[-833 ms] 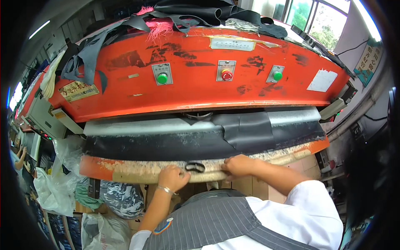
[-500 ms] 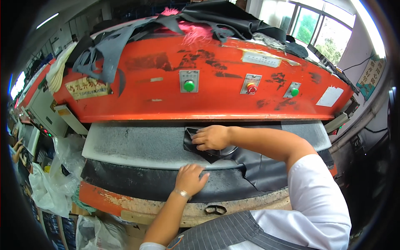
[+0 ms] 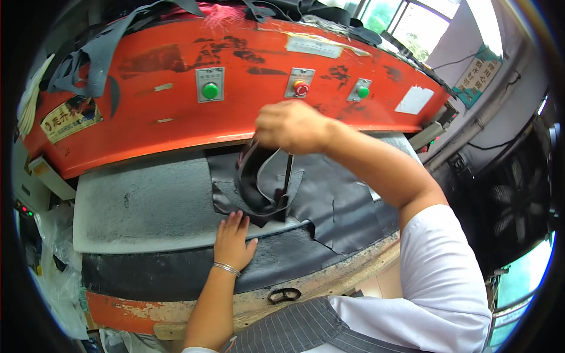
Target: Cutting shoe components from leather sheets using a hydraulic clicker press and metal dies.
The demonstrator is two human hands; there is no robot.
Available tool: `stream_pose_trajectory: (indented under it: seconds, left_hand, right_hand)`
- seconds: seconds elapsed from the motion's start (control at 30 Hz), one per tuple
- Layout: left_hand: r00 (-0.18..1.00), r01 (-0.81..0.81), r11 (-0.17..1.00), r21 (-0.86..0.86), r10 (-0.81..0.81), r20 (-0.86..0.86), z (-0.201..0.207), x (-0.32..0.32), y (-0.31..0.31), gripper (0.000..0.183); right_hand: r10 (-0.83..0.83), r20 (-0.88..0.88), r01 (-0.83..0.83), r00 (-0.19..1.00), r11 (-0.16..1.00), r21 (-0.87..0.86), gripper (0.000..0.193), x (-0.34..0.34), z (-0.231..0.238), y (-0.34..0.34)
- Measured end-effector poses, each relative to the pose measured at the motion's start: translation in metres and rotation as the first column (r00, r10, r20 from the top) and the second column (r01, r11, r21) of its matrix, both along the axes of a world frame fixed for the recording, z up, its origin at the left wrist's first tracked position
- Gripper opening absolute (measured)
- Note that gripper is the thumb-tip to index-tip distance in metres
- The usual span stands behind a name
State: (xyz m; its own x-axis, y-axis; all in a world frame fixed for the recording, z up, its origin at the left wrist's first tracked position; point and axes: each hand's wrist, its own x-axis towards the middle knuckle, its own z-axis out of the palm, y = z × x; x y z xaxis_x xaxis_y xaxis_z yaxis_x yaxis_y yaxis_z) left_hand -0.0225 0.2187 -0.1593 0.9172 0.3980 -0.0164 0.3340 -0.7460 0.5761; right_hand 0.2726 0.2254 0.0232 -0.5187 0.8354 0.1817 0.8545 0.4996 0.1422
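My right hand [image 3: 294,125] is raised over the press bed, fingers curled round the top of a dark, curved metal cutting die [image 3: 250,179]. The die is tilted, its lower end at the black leather sheet [image 3: 347,212] and partly blurred; whether it still touches is hard to tell. A curved cut line shows in the leather beside it. Flat on the near edge of the pale cutting board [image 3: 141,203] lies my left hand [image 3: 234,240], fingers stretched, their tips at the leather's left corner.
Behind the board rises the red press head [image 3: 176,112] with green buttons and a red knob [image 3: 301,88]. Dark scraps [image 3: 97,56] hang over its top. A small black two-loop metal piece [image 3: 284,295] lies on the worn front ledge. At right stands a dark fan [image 3: 518,200].
My right hand has lifted from the board, bringing the die up on end. My left hand has shifted to the leather's edge. The view has swung to the right.
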Motion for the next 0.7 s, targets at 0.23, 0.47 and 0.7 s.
stream_pose_trajectory:
  seconds: [0.23,0.47,0.7]
  left_hand:
    - [0.961,-0.195,0.962,-0.19,0.226,0.159,-0.004,0.012,-0.001,0.045]
    - [0.958,-0.164,0.957,-0.238,0.213,0.194,-0.008,0.059,-0.013,0.037]
    - [0.967,-0.177,0.975,-0.137,0.198,0.162,-0.017,0.066,-0.023,0.038]
  right_hand:
    - [-0.728,-0.309,0.664,0.612,0.685,-0.301,0.018,0.049,-0.061,-0.128]
    - [-0.9,-0.318,0.758,0.297,0.425,-0.495,0.023,0.08,-0.168,-0.178]
    - [-0.89,-0.424,0.751,0.169,0.395,-0.529,0.025,0.078,-0.198,-0.178]
